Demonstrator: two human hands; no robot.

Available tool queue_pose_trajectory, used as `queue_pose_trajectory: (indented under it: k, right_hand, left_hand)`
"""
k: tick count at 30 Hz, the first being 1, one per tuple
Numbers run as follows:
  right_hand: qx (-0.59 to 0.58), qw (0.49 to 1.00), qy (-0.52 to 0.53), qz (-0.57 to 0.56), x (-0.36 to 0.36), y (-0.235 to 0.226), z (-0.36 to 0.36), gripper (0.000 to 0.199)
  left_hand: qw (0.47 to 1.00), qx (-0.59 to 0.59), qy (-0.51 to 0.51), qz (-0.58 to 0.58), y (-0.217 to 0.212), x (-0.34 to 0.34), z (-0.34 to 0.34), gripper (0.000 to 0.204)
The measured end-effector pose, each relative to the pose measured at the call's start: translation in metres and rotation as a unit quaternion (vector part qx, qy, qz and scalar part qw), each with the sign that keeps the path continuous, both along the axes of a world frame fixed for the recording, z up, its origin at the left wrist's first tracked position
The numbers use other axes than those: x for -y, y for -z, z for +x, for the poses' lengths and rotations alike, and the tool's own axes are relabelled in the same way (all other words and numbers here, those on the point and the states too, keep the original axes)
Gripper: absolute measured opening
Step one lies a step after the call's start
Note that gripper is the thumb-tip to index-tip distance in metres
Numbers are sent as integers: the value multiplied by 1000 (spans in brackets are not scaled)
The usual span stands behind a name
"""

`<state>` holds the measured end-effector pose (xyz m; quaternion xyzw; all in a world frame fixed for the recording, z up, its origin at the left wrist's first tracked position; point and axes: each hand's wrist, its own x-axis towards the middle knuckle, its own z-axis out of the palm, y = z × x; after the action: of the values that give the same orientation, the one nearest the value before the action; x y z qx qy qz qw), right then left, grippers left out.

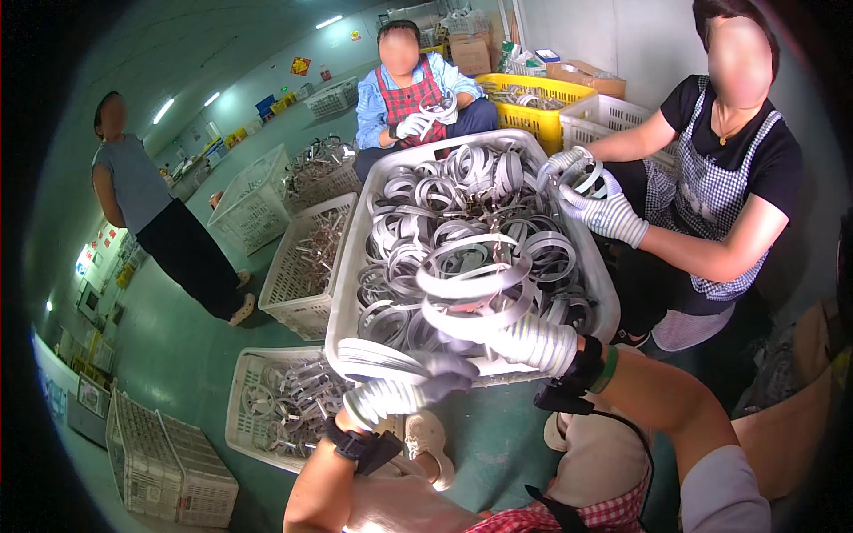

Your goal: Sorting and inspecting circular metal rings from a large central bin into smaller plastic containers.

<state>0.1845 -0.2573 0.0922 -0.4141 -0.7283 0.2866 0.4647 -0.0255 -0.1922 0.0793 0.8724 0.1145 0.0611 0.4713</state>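
Both my hands wear striped knit gloves with grey palms. My left hand [410,391], at the near left corner of a large white tub [345,298], is closed on a stack of flat whitish metal rings [378,362]; its fingers are partly blurred. My right hand [530,345], over the near side of the tub, grips a pair of larger pale metal rings [475,286], which stand out above the pile and are smeared by motion. Under them a heap of similar loose rings [400,240] fills the tub, with small metal clasps among them.
White crates [302,293] of metal parts stand left of the tub, and another crate [244,417] sits near my left forearm. Two gloved co-workers [418,98] [724,160] handle rings at the far and right sides. A person [147,195] stands left. A yellow crate [538,124] is behind.
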Motion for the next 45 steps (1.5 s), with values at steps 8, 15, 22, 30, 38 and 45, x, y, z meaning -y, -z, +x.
queue_pose_trajectory:
  k: [8, 15, 22, 30, 38, 45]
  right_hand:
    - [484, 716, 152, 480, -9, 7, -6, 53]
    - [-161, 980, -40, -111, -13, -14, -7, 40]
    - [-279, 944, 58, -166, -27, 19, 21, 30]
    - [-593, 741, -127, -288, -36, 22, 48, 24]
    - [-389, 902, -81, -168, -35, 19, 49, 30]
    - [348, 933, 95, 20, -27, 8, 52, 27]
  left_hand:
    - [998, -56, -4, 10, 7, 16, 20, 25]
    - [974, 111, -111, 166, 3, 8, 24, 21]
    - [912, 246, -286, 160, -18, 5, 23, 31]
    - [938, 195, -170, 229, -23, -16, 7, 19]
    - [953, 169, -241, 73, -27, -14, -5, 11]
    - [778, 387, -351, -349, -31, -34, -14, 27]
